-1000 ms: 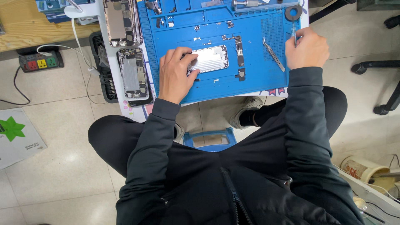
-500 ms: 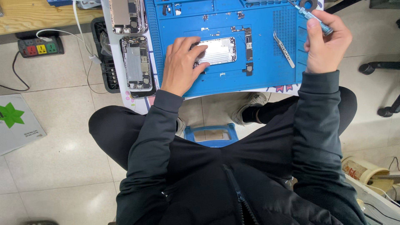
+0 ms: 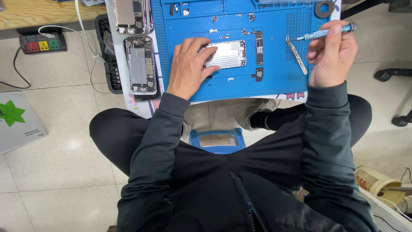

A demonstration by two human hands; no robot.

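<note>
Silver phone shell lies pinned under the flat left hand (open), right hand gripping a screwdriver

right hand lifted off the mat, now holding the screwdriver level

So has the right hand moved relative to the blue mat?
Yes. The right hand, holding a screwdriver, shifted from the blue mat corner toward the tweezers.
</note>
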